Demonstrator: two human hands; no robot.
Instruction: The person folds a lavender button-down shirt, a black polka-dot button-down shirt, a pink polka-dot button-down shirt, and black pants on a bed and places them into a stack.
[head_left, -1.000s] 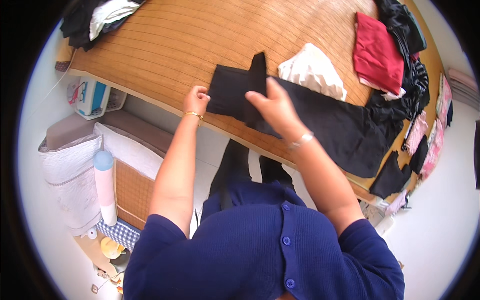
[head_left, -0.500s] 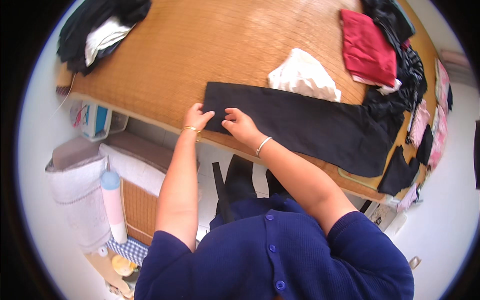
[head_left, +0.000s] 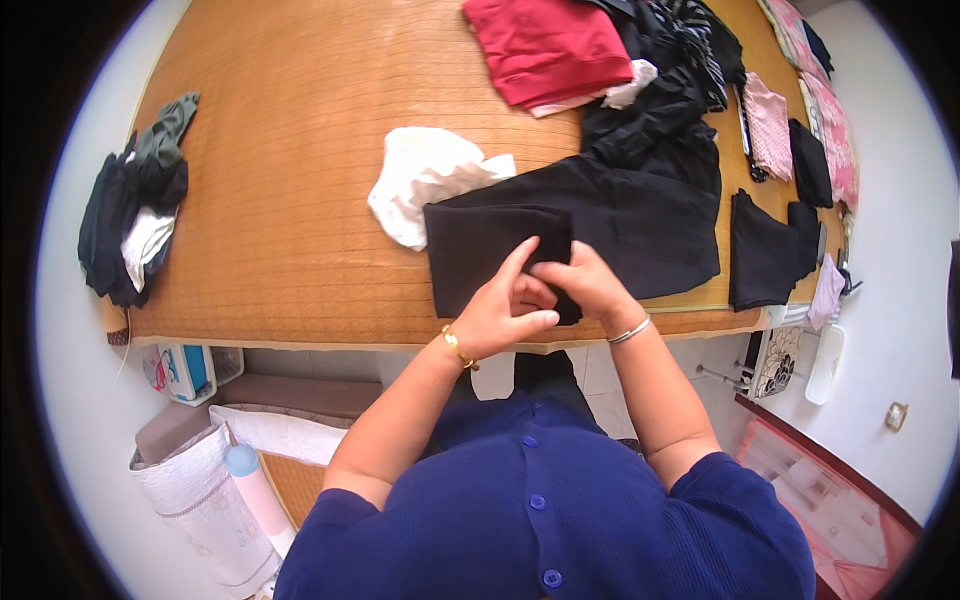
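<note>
A black garment (head_left: pixel 600 225) lies on the woven mat surface (head_left: pixel 300 150) near its front edge, its left part folded over into a thicker rectangle. My left hand (head_left: pixel 500 310) and my right hand (head_left: pixel 585 285) meet at the near edge of that folded part, fingers pinching the black cloth. A gold bracelet is on my left wrist, a silver one on my right. A crumpled white garment (head_left: pixel 425 180) lies just beyond the fold, touching it.
A red folded garment (head_left: pixel 545 45) and a heap of dark clothes (head_left: pixel 670 90) lie at the far right. A dark pile (head_left: pixel 135 215) sits at the left edge. A small black piece (head_left: pixel 765 250) lies at the right. Bags and a bottle stand on the floor below.
The black garment's left end has been folded over onto itself. Both hands have come together at its near edge, and the view has shifted over the bed.
</note>
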